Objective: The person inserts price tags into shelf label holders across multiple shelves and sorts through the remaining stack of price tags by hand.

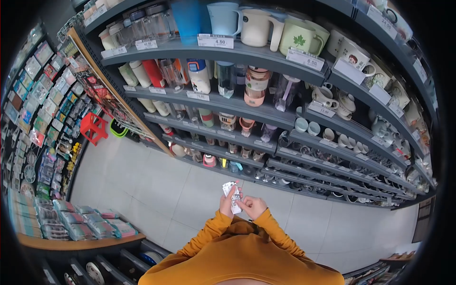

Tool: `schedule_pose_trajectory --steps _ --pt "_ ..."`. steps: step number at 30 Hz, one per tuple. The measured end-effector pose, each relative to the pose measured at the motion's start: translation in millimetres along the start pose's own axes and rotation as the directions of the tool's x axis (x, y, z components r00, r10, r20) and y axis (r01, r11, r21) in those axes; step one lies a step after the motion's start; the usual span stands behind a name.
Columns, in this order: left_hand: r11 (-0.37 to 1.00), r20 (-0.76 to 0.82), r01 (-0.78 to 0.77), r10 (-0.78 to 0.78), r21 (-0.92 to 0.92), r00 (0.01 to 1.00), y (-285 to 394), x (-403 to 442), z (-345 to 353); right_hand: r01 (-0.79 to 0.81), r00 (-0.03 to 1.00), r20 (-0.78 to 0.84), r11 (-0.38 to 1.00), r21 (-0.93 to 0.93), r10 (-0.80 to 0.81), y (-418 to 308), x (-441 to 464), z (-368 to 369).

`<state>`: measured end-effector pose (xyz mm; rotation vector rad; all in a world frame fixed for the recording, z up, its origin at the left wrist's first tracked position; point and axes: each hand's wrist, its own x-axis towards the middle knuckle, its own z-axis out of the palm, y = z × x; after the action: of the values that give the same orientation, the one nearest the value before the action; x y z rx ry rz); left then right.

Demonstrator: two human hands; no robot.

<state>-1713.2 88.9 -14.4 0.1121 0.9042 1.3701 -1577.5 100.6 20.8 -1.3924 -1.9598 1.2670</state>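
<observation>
In the head view, a small bunch of white printed price labels (235,205) is held in front of my body, above the floor. My left hand (227,204) is closed around the labels, with the thumb lying over them and their tops sticking out past the fingers. From the right side, my right hand (255,207) pinches at the edge of the labels, its fingers curled. The print on them is too small to read. Both hands are well short of the shelves.
Ahead stands a curved grey shelf unit (266,54) carrying a blue pitcher (223,18), a green leaf mug (299,39), bottles and cups. A red stool (94,128) stands at the left by hanging goods. Packaged goods (85,223) lie on a counter at lower left.
</observation>
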Motion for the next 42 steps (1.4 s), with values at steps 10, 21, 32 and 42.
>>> schedule_pose_trajectory --steps 10,21,32,42 --pt "0.987 0.031 0.045 -0.041 -0.152 0.999 2 -63 -3 -0.282 0.925 0.352 0.881 0.38 0.144 44 -34 36" --pt "0.999 -0.103 0.043 -0.045 -0.025 0.994 46 -37 -91 -0.112 0.989 0.119 0.958 0.262 0.083 32 75 58" --pt "0.816 0.233 0.479 -0.56 0.325 0.795 180 9 -164 -0.157 0.917 -0.393 0.839 -0.521 -0.073 13 380 125" --pt "0.929 0.044 0.343 -0.352 0.137 0.935 268 89 -233 -0.003 0.83 -0.499 0.891 -0.454 -0.252 -16 384 119"
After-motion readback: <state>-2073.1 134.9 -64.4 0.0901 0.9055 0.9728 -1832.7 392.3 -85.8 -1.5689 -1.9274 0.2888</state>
